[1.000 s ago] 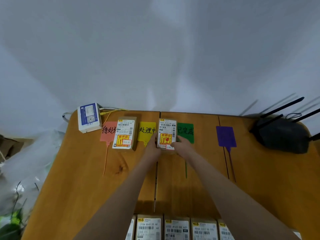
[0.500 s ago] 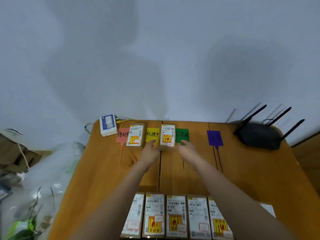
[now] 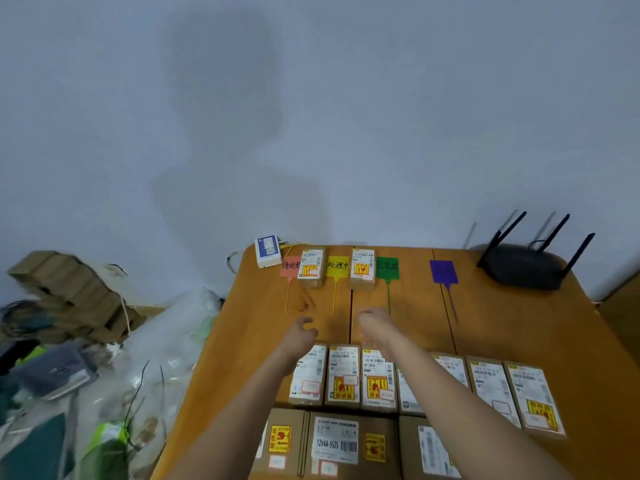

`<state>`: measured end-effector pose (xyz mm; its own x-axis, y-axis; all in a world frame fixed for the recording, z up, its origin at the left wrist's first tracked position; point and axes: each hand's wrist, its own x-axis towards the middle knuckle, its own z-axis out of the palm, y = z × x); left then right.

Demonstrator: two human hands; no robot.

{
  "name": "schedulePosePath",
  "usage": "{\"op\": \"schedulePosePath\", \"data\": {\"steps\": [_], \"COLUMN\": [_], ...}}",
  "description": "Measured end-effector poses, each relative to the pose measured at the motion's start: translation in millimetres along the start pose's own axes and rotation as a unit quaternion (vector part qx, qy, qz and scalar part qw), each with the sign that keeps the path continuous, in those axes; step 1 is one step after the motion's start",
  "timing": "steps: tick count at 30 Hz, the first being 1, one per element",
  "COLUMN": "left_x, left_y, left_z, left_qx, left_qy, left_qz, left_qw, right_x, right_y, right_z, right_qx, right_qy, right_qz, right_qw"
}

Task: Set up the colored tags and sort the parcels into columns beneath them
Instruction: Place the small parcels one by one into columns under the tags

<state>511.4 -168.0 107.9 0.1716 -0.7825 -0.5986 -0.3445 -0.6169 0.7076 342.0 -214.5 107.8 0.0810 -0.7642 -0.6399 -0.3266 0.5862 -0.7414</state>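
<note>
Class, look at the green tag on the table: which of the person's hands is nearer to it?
Right. The right hand hovers just below the green tag, near its tail's tip; the left hand is farther left, below the yellow tag.

We see a smooth orange-brown wooden worktop point(image 3: 502, 334), matt brown cardboard parcels point(image 3: 343, 375) with paper labels, and a matt black plastic router point(image 3: 526, 268).

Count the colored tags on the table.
4, in a row along the far edge: red tag, yellow tag, green tag, purple tag. Parcels partly cover red and yellow.
</note>
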Motion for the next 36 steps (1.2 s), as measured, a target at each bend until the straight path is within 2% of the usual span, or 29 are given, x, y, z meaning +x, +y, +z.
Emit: {"op": "schedulePosePath", "data": {"steps": [8,13,18,23,27,36], "left_x": [-7,10,36,60,75,95], "left_y": [-61,-92,-108,-110,-107,-93], "left_z": [-50,-79,-91,-82,-72,-53], "left_qx": [-0.048,-0.01,0.002,-0.033,-0.079,-0.123], "left_qy": [-0.024,-0.043,-0.073,-0.133,-0.147,-0.204], "left_qz": [-0.029,-0.004,-0.025,-0.096,-0.144,-0.181], "left_qw": [0.998,0.999,0.997,0.986,0.975,0.954], "right_x": [-22,-19,-9,8,33,66], "right_y": [13,26,38,41,42,38], "right_z": [65,101,119,124,127,134], "right_qx": [0.007,0.015,0.024,0.036,0.047,0.012], "right_qy": [0.009,0.044,0.07,0.031,-0.021,-0.018], "right_qz": [0.039,0.073,0.133,0.182,0.194,0.23], "right_qw": [0.999,0.996,0.988,0.982,0.98,0.973]}}
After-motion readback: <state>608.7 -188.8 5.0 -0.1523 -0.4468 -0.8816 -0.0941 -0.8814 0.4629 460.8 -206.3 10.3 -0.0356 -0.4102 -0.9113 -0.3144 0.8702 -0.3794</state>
